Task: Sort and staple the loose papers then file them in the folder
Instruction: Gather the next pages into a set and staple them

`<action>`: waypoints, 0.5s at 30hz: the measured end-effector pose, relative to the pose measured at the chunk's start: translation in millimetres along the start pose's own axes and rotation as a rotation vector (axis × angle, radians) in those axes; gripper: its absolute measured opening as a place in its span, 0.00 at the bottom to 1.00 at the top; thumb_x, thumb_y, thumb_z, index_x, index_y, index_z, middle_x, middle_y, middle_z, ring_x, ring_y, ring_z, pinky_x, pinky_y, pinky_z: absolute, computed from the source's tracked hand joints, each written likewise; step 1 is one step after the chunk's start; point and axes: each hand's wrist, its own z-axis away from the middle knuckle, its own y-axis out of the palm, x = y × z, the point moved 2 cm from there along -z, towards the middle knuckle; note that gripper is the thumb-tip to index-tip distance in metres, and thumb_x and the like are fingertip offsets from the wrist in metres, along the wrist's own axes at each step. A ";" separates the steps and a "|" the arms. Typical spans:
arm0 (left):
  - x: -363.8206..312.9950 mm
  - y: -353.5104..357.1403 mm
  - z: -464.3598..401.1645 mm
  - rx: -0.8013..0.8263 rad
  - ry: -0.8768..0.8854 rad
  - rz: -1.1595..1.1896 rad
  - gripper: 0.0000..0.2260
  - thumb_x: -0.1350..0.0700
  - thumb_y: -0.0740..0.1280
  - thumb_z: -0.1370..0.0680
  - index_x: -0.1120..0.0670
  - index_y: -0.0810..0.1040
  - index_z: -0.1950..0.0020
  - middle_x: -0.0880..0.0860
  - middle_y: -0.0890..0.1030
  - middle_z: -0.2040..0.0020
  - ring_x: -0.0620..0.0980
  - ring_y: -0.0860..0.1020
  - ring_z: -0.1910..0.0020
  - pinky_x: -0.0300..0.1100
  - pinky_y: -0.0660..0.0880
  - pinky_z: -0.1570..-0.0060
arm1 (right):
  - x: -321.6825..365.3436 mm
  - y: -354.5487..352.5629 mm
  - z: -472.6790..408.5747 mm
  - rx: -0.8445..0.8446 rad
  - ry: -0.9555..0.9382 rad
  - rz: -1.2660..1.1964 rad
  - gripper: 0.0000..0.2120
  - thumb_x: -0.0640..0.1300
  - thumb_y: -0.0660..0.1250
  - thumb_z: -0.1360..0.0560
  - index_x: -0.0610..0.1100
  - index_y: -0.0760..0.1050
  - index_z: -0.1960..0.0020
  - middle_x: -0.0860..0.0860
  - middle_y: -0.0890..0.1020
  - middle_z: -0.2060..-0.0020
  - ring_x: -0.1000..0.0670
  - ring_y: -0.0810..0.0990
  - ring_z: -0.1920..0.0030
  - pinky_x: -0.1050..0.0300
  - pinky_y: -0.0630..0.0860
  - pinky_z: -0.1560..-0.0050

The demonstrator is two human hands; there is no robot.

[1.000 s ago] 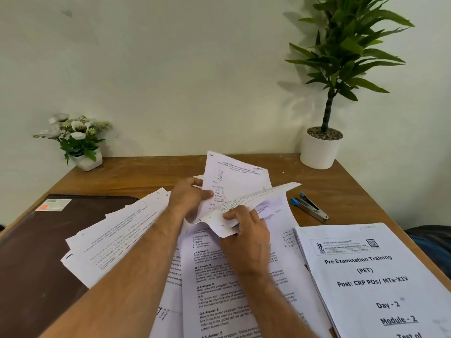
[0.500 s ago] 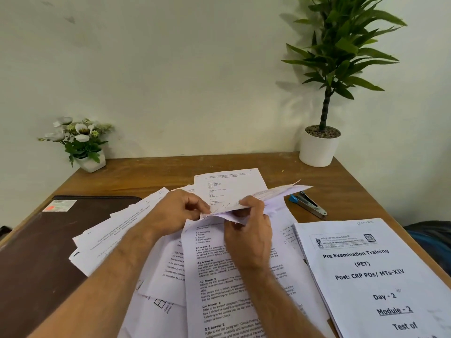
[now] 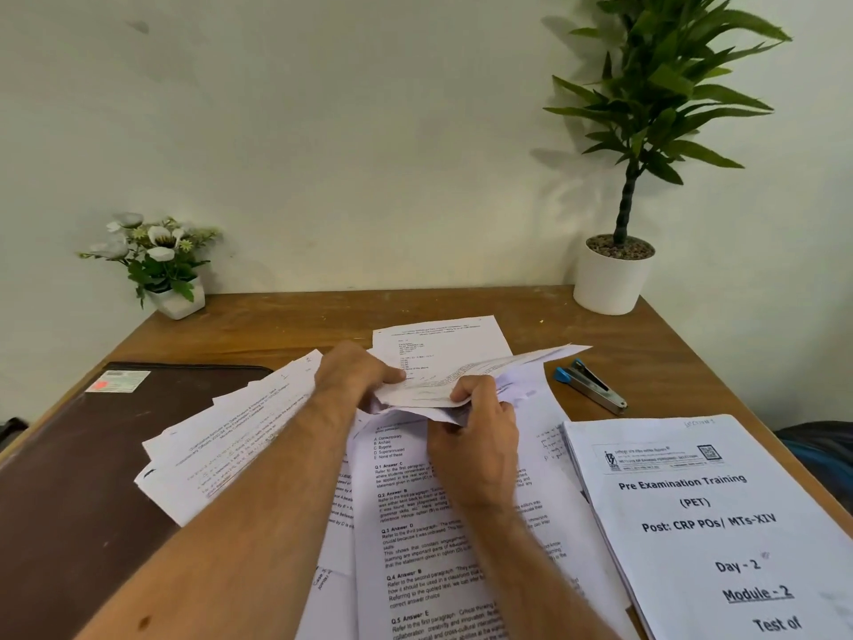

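Papers point(image 3: 466, 378) sit lifted over the desk point(image 3: 286, 325), pinched in the grip of left hand point(image 3: 355, 376) and right hand point(image 3: 475, 436).

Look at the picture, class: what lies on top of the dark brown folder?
On the folder sit a white sticker near its far corner and the edge of a fanned stack of printed sheets. The person's left forearm covers its near right part, so that area is hidden.

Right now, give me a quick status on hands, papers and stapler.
Both hands, left hand and right hand, gripping lifted sheets. Stapler untouched, folder shut. Loose papers overlap folder.
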 end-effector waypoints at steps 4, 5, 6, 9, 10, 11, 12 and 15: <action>5.6 4.3 -6.2 0.089 0.044 0.123 0.07 0.63 0.76 0.25 0.57 0.83 0.47 0.55 0.84 0.58 0.49 0.79 0.71 0.38 0.72 0.78 | -1.4 0.3 -1.4 0.021 0.000 0.011 0.21 0.42 0.71 0.25 0.61 0.61 0.49 0.62 0.74 0.50 0.53 0.70 0.46 0.57 0.79 0.50; 6.0 4.4 -6.1 0.067 0.064 0.117 0.07 0.64 0.74 0.23 0.56 0.84 0.47 0.55 0.84 0.57 0.49 0.79 0.70 0.38 0.72 0.78 | -1.7 0.5 -1.8 0.020 -0.005 0.013 0.21 0.42 0.71 0.25 0.61 0.61 0.49 0.62 0.73 0.50 0.53 0.70 0.46 0.56 0.79 0.50; 7.1 4.4 -6.0 0.025 0.075 0.083 0.05 0.64 0.72 0.23 0.56 0.83 0.48 0.54 0.83 0.57 0.50 0.78 0.70 0.36 0.70 0.81 | -2.1 0.9 -2.2 0.017 -0.011 0.013 0.21 0.41 0.71 0.25 0.61 0.61 0.49 0.63 0.73 0.50 0.53 0.70 0.46 0.56 0.79 0.50; 1.6 4.1 -1.6 -0.043 0.066 0.007 0.09 0.57 0.77 0.24 0.56 0.77 0.53 0.53 0.78 0.62 0.51 0.77 0.72 0.33 0.65 0.87 | -0.4 1.7 -1.2 0.030 -0.016 0.002 0.20 0.42 0.71 0.24 0.61 0.62 0.49 0.63 0.73 0.49 0.53 0.70 0.45 0.56 0.79 0.49; -0.7 4.0 -1.6 -0.039 0.051 0.008 0.12 0.54 0.78 0.26 0.57 0.76 0.56 0.53 0.77 0.62 0.51 0.77 0.71 0.33 0.63 0.88 | 0.9 2.0 -0.8 0.036 -0.020 -0.002 0.20 0.42 0.71 0.24 0.60 0.62 0.49 0.62 0.73 0.49 0.53 0.70 0.45 0.57 0.79 0.48; -4.8 4.3 -1.4 -0.032 0.036 0.010 0.14 0.53 0.80 0.28 0.56 0.76 0.59 0.53 0.77 0.62 0.52 0.77 0.68 0.34 0.63 0.88 | 2.0 1.5 -1.0 0.036 -0.030 -0.005 0.19 0.43 0.71 0.24 0.60 0.62 0.49 0.62 0.73 0.49 0.53 0.70 0.45 0.56 0.79 0.48; -8.7 5.7 -3.2 -0.018 0.025 0.005 0.15 0.51 0.81 0.30 0.55 0.76 0.59 0.53 0.79 0.60 0.53 0.78 0.64 0.35 0.64 0.87 | 2.3 1.4 -1.5 0.031 -0.035 -0.005 0.19 0.43 0.71 0.24 0.59 0.63 0.49 0.62 0.73 0.50 0.53 0.70 0.45 0.55 0.79 0.48; -14.7 14.0 -8.5 -0.038 0.034 -0.100 0.24 0.46 0.84 0.36 0.55 0.80 0.48 0.53 0.83 0.50 0.55 0.81 0.53 0.40 0.71 0.70 | -1.0 -0.5 -3.3 0.007 -0.044 -0.007 0.18 0.43 0.70 0.24 0.60 0.63 0.50 0.62 0.73 0.52 0.52 0.70 0.47 0.57 0.77 0.51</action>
